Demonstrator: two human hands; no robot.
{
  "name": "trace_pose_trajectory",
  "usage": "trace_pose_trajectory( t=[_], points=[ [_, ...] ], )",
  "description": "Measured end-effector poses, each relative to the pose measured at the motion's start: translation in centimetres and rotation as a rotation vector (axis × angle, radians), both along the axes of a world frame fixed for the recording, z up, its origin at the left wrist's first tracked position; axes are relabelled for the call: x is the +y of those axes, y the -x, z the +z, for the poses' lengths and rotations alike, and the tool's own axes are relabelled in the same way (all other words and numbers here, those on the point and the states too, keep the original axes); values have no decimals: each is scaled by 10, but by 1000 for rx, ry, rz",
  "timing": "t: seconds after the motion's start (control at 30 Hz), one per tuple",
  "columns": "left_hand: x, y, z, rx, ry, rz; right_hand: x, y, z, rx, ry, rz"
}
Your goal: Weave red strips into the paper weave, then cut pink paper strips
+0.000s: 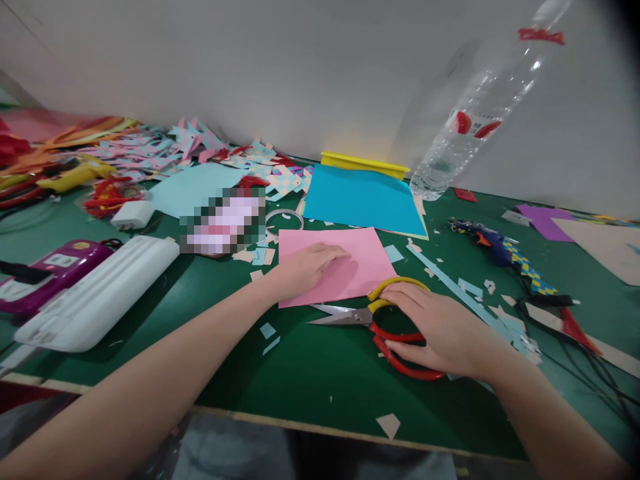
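My left hand [306, 267] lies flat, fingers stretched, on a pink paper sheet [360, 263] in the middle of the green table [300, 373]. To its right, my right hand [445, 330] rests over the red and yellow handles of a pair of scissors [360, 319]. The scissors lie on the table with closed blades pointing left, just below the pink sheet. My right fingers curl loosely over the handles.
A blue sheet [363, 199] and a yellow strip [365, 164] lie behind the pink one. A clear plastic bottle [475, 113] stands at the back right. A white case [100, 290], a purple device [50, 270], woven paper pieces [190, 143] and scraps fill the left. Cables and a glue gun [505, 250] are on the right.
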State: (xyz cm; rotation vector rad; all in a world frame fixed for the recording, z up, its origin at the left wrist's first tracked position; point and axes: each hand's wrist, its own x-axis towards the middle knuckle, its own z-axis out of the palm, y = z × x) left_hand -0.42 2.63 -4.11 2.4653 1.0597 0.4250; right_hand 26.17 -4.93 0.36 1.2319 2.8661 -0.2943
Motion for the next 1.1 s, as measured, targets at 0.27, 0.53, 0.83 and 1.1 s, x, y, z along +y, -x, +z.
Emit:
trace_pose_trajectory(
  t=[0.27, 0.53, 0.83, 1.1],
  points=[
    [3, -1, -6, -10, -25, -11, -1, 12, -1, 33, 1, 10],
    [3, 2, -7, -33, -44, -38, -4, 29, 0, 14, -25, -8],
    [2, -1, 0, -24, -34, -61, 3, 41, 2, -57, -88, 89],
    [4, 0, -1, -40, -52, -128, 10, 42, -2, 0, -80, 123]
  ],
)
